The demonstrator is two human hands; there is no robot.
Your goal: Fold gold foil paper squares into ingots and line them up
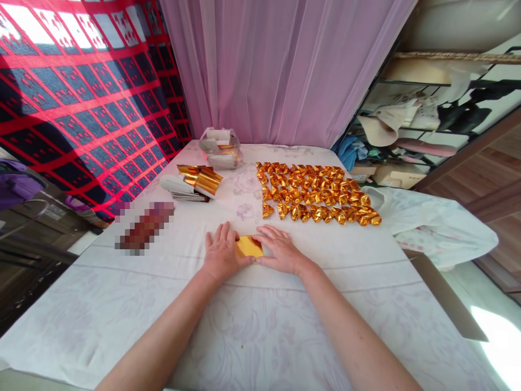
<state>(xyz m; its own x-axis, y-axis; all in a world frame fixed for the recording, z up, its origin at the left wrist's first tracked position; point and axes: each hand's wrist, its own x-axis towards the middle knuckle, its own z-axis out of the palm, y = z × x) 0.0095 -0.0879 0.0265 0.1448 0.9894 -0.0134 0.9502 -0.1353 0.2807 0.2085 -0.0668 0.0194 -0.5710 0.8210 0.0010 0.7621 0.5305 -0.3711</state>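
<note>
A small sheet of gold paper [248, 246] lies flat on the white floral cloth [252, 326] in front of me. My left hand [221, 252] rests palm down on its left side, fingers together over the edge. My right hand [279, 250] presses on its right side, fingertips touching the paper's upper corner. Both hands pin the sheet to the surface; neither lifts it.
Several rows of folded gold paper pieces [315, 193] lie at the back right. A stack of gold sheets [195, 183] and a clear container [222, 147] sit at the back left. A blurred dark object [144, 227] lies to the left. A pink curtain [280, 70] hangs behind.
</note>
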